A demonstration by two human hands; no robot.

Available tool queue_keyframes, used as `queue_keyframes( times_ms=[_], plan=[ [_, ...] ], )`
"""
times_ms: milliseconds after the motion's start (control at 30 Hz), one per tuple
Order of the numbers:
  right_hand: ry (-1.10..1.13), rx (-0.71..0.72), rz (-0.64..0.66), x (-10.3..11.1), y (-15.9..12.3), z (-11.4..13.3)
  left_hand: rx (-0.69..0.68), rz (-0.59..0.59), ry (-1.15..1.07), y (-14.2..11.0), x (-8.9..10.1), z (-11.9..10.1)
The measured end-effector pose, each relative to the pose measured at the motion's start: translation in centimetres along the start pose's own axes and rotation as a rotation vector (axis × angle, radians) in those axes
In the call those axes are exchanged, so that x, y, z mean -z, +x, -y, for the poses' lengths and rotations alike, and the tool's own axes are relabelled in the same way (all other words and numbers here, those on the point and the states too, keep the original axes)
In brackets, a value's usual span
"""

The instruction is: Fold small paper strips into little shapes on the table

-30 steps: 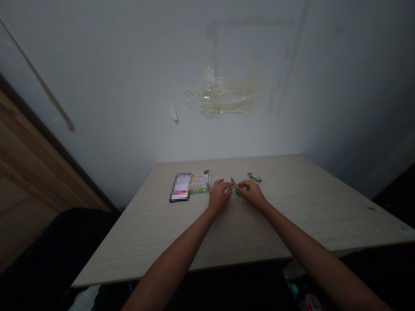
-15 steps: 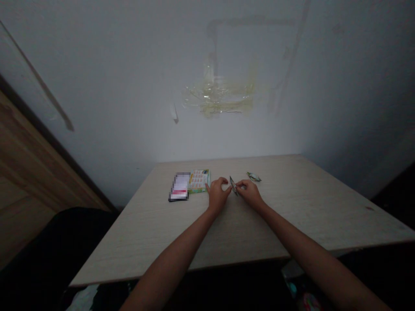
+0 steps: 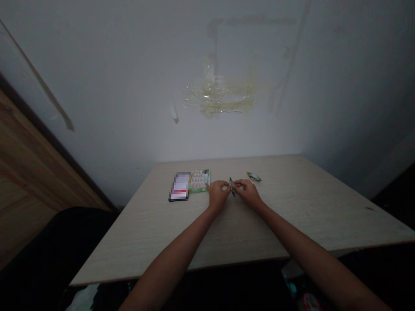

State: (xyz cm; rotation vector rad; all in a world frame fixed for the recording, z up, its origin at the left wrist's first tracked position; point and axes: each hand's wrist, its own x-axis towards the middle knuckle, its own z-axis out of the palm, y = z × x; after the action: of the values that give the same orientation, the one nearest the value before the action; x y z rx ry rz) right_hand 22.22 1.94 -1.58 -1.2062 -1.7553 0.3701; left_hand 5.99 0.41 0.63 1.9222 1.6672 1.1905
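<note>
L hand [image 3: 219, 197] & R hand [image 3: 249, 193] were pinched on small patterned pc. [image 3: 232, 187]; handling judged part-done.
At l., phone-like device [image 3: 179, 186] (screen blurred out) was seen on worktop [image 3: 145, 235], w/ printed sheet [image 3: 199, 179] right beside it. Nr. centre, the pc. was held tilted on edge btwn fingertips, not yet released; its exact stage couldn't be told. To r., just beyond R hand, 2nd pc. [image 3: 254, 176] was seen lying untouched; whether it was finished or pending couldn't be told.
</note>
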Motion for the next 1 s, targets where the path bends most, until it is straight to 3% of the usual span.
queue_keyframes(
  times_ms=[200,533,1000],
  plan=[
    [-0.039,-0.028,0.0,-0.1,0.0,-0.1,0.007,0.059,-0.101,-0.1,-0.2,-0.1],
    [-0.066,-0.053,0.014,0.0,0.0,0.2,0.011,0.048,-0.126,-0.3,-0.3,0.0],
    [0.026,-0.181,0.078,0.4,0.1,-0.1,0.061,0.108,-0.033,0.0,0.7,-0.7]
  ],
)
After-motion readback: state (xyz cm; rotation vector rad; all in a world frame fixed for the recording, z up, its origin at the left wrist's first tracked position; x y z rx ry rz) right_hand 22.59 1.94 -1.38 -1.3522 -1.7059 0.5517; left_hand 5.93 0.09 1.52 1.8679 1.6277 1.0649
